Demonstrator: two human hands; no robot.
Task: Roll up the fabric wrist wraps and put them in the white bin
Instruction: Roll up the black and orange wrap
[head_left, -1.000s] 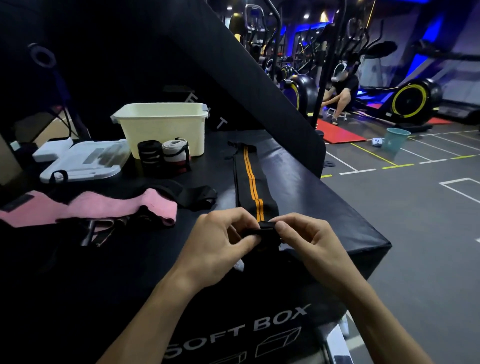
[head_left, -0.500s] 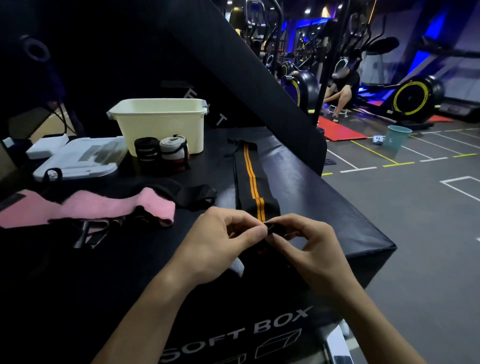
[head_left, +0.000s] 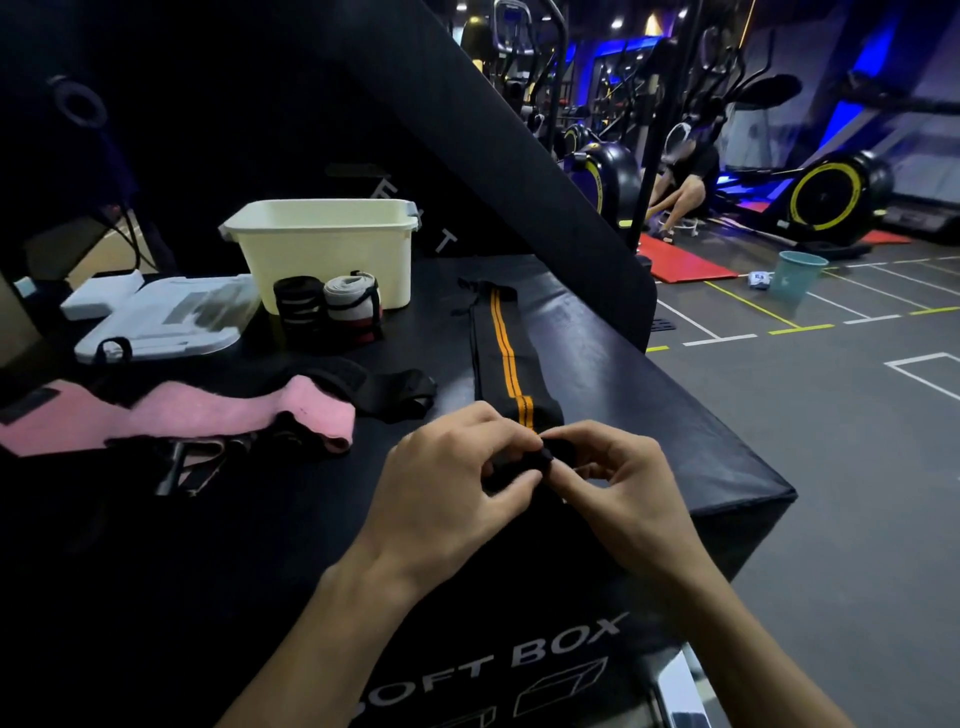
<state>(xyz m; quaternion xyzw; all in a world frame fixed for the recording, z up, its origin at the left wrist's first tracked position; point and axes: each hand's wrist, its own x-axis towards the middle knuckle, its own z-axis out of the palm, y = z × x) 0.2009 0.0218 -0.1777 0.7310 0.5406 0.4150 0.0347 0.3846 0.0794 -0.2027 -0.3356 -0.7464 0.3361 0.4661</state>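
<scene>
Rolling has only begun: both hands pinch the near end of the black wrap (head_left: 506, 364), which has two orange stripes and lies flat along the box (head_left: 649, 395) near its right edge, its far end reaching toward the bin (head_left: 322, 244). The left hand (head_left: 447, 483) and right hand (head_left: 613, 483) meet at the wrap's near end, thumbs and forefingers curled round a small dark fold of fabric, close to the box's near right corner.

To do this step well, I judge the first turn should be kept tight and square to the stripes, so the roll does not cone. Feed evenly with both thumbs and let the loose length stay flat on the box. Two finished rolls (head_left: 327, 306) stand just in front of the bin; a pink wrap (head_left: 234, 415) lies unrolled toward the left edge.
</scene>
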